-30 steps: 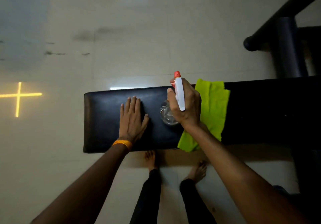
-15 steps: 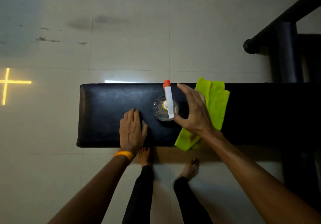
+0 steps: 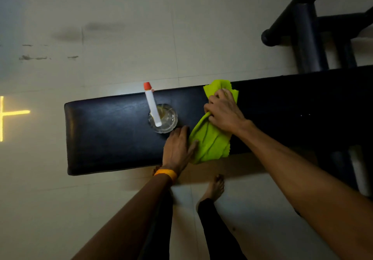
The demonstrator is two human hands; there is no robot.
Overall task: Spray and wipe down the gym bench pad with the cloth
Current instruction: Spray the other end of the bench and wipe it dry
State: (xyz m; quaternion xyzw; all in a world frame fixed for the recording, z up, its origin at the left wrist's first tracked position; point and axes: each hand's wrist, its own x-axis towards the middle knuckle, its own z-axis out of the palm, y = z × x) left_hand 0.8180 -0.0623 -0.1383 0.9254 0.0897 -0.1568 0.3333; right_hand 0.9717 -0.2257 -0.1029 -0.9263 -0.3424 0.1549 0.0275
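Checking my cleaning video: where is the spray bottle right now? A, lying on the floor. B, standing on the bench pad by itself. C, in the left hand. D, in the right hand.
B: the spray bottle stands upright on the bench pad, while the right hand grips the cloth and the left hand lies flat beside it.

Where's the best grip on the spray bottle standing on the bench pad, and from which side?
Probably the neck just under the white trigger head of the spray bottle. It stands upright on the bench pad, nozzle pointing away from the person, so come from above on the near side. The left hand is nearest; the right hand grips the green cloth.
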